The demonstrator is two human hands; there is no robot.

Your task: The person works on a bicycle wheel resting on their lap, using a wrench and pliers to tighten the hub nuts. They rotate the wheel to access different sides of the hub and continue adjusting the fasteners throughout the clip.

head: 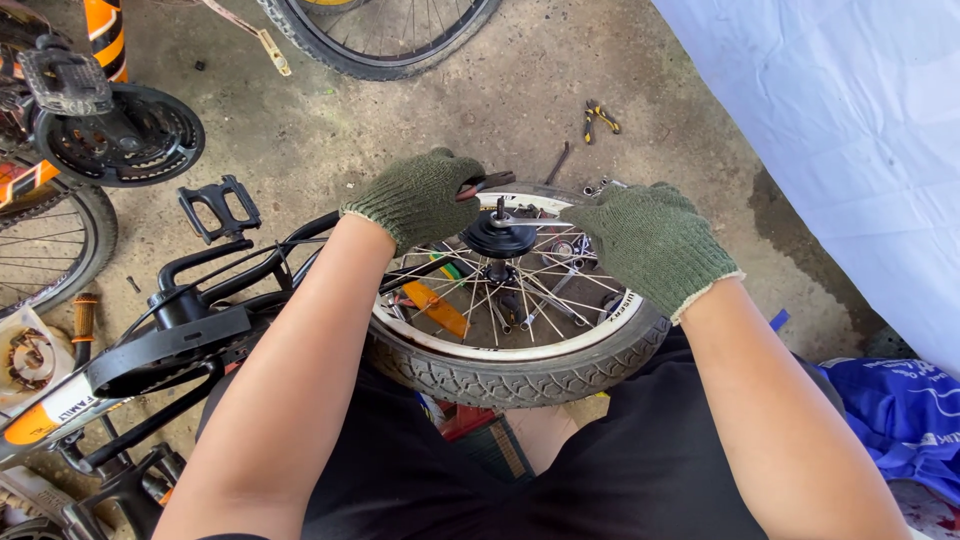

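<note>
A small bicycle wheel (520,375) with a black tyre, white rim and silver spokes lies flat across my lap. Its black hub (497,240) points up with a short axle. My left hand (420,195), in a green knit glove, is closed on a red-handled tool (487,184) at the far side of the hub. My right hand (655,245), also gloved in green, holds a thin metal wrench (535,222) that reaches onto the axle.
A black bicycle frame with pedals (218,205) and chain guard (165,345) lies to my left. An orange bicycle's crank (120,135) and wheel (45,245) sit further left. Yellow-handled pliers (600,118) lie on the concrete ahead. A pale tarp (850,130) and blue bag (905,410) are on the right.
</note>
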